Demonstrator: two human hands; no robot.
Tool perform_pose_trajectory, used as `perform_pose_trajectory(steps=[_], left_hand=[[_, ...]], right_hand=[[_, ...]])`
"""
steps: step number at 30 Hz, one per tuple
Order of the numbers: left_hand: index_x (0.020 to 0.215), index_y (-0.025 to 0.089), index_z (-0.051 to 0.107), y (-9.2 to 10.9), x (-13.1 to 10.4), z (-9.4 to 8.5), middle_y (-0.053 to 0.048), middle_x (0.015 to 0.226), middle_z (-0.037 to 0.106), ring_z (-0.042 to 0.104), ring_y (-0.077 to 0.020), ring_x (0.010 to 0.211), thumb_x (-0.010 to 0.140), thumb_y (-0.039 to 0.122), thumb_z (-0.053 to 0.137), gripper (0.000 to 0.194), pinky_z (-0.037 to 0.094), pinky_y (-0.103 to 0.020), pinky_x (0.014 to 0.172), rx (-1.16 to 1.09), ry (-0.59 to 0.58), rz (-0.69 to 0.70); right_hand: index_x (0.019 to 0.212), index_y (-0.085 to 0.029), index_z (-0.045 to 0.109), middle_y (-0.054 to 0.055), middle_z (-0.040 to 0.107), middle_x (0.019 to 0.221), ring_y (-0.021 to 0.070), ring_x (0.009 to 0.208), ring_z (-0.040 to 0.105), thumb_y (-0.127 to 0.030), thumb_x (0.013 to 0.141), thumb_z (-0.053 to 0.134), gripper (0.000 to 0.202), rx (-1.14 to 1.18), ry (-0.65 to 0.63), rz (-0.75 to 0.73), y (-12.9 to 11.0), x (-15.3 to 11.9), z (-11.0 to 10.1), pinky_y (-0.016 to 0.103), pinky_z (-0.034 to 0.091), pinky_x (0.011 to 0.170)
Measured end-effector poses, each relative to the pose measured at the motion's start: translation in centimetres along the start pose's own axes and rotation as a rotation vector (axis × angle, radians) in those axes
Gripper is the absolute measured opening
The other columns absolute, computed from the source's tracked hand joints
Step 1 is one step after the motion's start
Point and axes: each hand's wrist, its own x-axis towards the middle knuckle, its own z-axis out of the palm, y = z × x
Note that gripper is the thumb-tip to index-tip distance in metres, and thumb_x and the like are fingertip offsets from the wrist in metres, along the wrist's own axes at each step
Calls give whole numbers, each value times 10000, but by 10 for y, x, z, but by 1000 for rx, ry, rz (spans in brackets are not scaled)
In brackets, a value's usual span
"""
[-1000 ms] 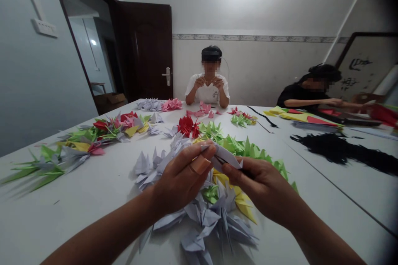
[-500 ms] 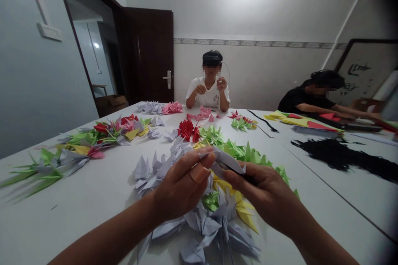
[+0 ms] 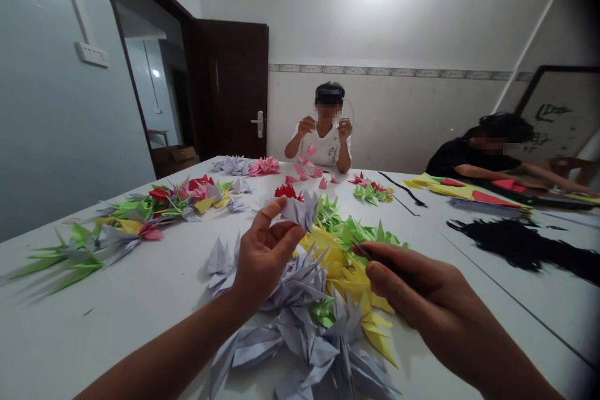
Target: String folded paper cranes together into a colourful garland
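My left hand (image 3: 269, 247) pinches a pale lavender folded paper crane (image 3: 302, 211) between thumb and fingers, raised over the pile. My right hand (image 3: 417, 297) is closed on a thin dark pointed tool (image 3: 362, 251), mostly hidden in the palm; its tip points toward the pile and is apart from the crane. Below both hands lie heaped folded paper cranes: lavender ones (image 3: 300, 331), yellow ones (image 3: 344, 269) and green ones (image 3: 370, 231). A red cluster (image 3: 287, 191) sits just behind the held crane.
A long row of mixed-colour cranes (image 3: 126, 219) lies to the left. Pink cranes (image 3: 264, 166) are at the far side, before a person (image 3: 323, 137) with raised hands. On the right are black strands (image 3: 515, 244), stacked coloured paper (image 3: 473, 194) and another person (image 3: 482, 150).
My hands have separated: the left has moved left and up with the crane, the right has drawn away with the tool. The person opposite has raised a hand. My view has tilted slightly.
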Motion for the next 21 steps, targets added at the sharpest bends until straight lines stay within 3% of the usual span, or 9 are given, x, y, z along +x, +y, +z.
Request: perform_pose_trajectory(steps=[3,6,11,14,18,21], left_hand=[[1071,166,650,17,-1,9,-46,1023,701,670,-122,817,659,234,807,446,567,-219,749,-297,22,-351],[967,154,692,30,-6,16,-35,950,722,673,-112,793,578,199,858,425,562,-193,728,-444,-26,-485],[901,166,721,30,-15,19,-21,881,733,678,-104,782,606,224,858,331,558,-172,721,-532,-143,-492],[903,176,721,26,-16,18,-8,865,730,673,-90,764,630,208,843,300,552,-160,716,-524,-143,-500],[912,171,703,24,-15,16,-9,855,716,659,-86,739,659,216,813,279,548,-171,693,-481,-123,-506],[950,165,658,24,-9,10,-9,849,691,636,-85,676,666,221,776,313,530,-174,596,-369,-157,-431]], right_hand=[[899,-198,710,24,659,723,135,605,561,-448,887,542,301,-17,-21,-8,3,3,3,202,439,503],[803,-186,686,38,659,724,141,586,546,-426,895,503,316,-46,-54,-23,6,7,9,225,430,501],[807,-190,688,17,625,651,125,543,493,-399,895,496,297,-53,-73,-48,6,9,11,219,405,480],[853,-191,712,8,626,628,115,522,491,-387,900,500,293,-63,-75,-62,5,7,10,206,405,465],[959,-196,746,37,713,755,143,600,622,-391,885,517,310,-120,-63,-100,6,6,10,206,508,537],[997,-202,754,45,738,782,173,652,688,-431,863,536,343,-160,-6,-99,11,8,9,190,552,539]])
